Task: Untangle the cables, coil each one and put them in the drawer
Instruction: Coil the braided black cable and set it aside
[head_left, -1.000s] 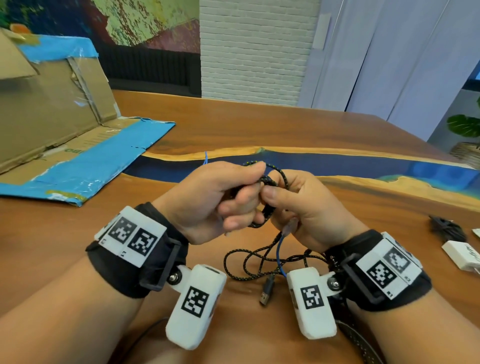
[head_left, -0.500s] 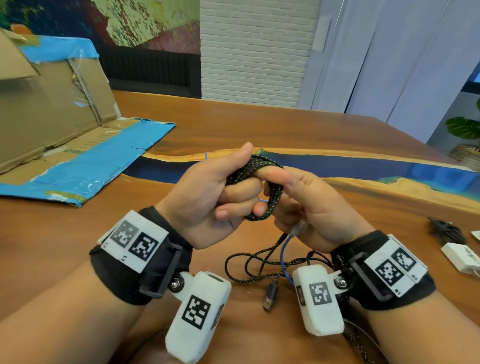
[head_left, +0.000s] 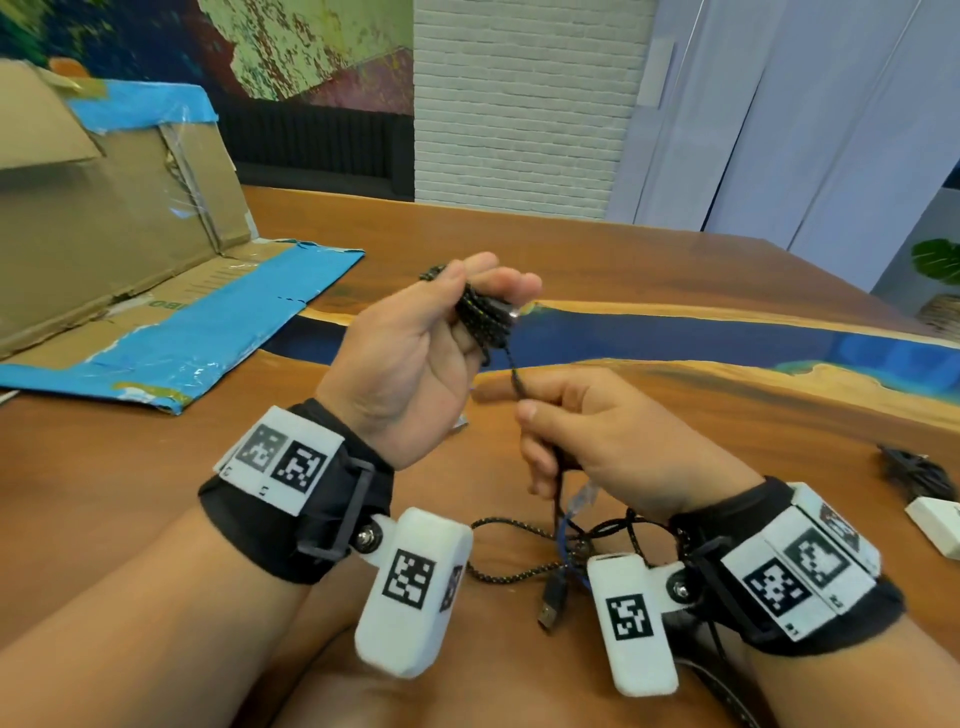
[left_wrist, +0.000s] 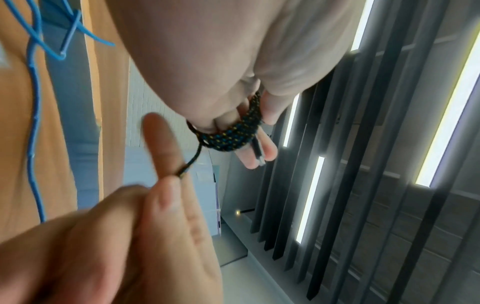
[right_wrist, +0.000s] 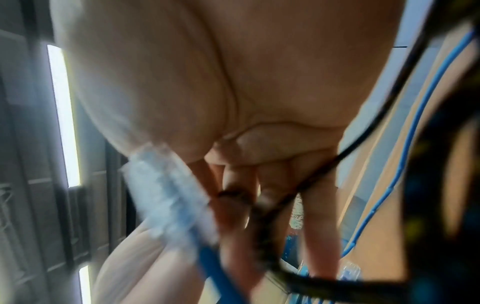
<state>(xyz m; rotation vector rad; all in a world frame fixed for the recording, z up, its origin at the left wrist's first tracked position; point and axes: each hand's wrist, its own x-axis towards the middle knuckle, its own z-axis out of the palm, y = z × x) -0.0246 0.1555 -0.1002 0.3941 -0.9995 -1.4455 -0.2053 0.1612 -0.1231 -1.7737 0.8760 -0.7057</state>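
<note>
Cables (head_left: 524, 558) lie tangled on the counter (head_left: 130, 493) nearest; the braided one's strand is pinched in the right hand (head_left: 597, 436), its coil (head_left: 480, 317) wound round the left hand (head_left: 415, 353) fingers. Tugged hard, the blue cable (head_left: 563, 525) could be snagged, the coil slipped off.

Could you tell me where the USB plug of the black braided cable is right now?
In the head view the USB plug lies on the wooden table, low centre, between the two wrist cameras, below the right hand.
</note>
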